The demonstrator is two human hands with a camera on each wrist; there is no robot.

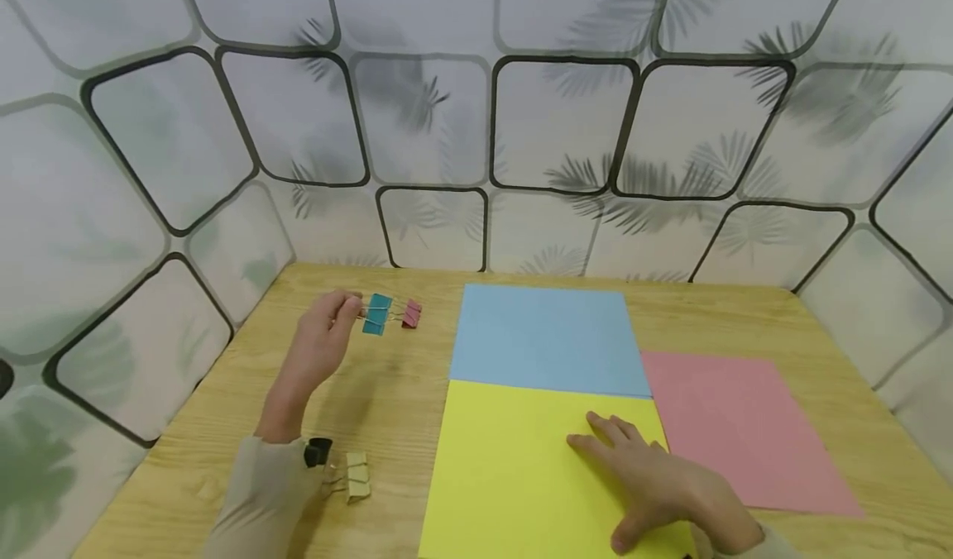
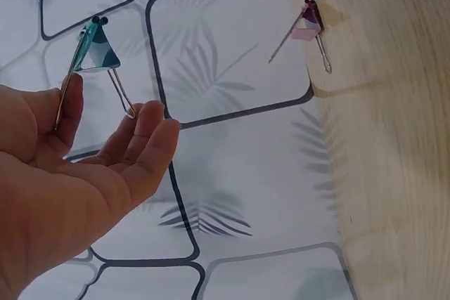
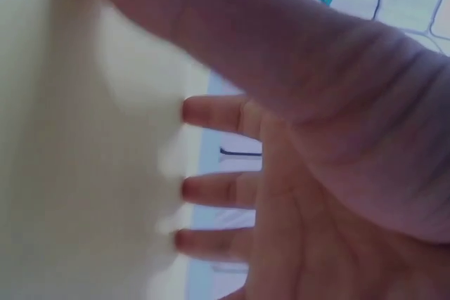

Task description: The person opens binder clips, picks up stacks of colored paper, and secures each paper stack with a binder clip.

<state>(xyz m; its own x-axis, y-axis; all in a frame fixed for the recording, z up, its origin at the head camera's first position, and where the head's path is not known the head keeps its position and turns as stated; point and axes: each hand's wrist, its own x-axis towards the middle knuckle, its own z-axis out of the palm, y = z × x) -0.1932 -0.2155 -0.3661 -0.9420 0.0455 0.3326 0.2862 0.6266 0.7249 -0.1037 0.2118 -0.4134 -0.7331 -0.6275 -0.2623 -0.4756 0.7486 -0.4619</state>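
A teal binder clip [image 1: 377, 314] is pinched by its wire handles in my left hand [image 1: 318, 340], raised above the table's left part. The left wrist view shows the same clip [image 2: 97, 46] with one handle by the thumb and the other touching the fingertips. Just beyond it, a pink binder clip [image 1: 412, 313] stands on the table. My right hand [image 1: 648, 472] has its fingers spread, with fingertips touching the yellow sheet [image 1: 506, 468]. In the right wrist view its straight fingers [image 3: 218, 189] meet the paper.
A blue sheet [image 1: 547, 340] lies behind the yellow one, and a pink sheet [image 1: 744, 435] lies to the right. Near my left sleeve are a black binder clip [image 1: 318, 451] and a pale yellow binder clip [image 1: 357, 478]. A patterned curtain [image 1: 432, 129] surrounds the wooden table [image 1: 402, 427].
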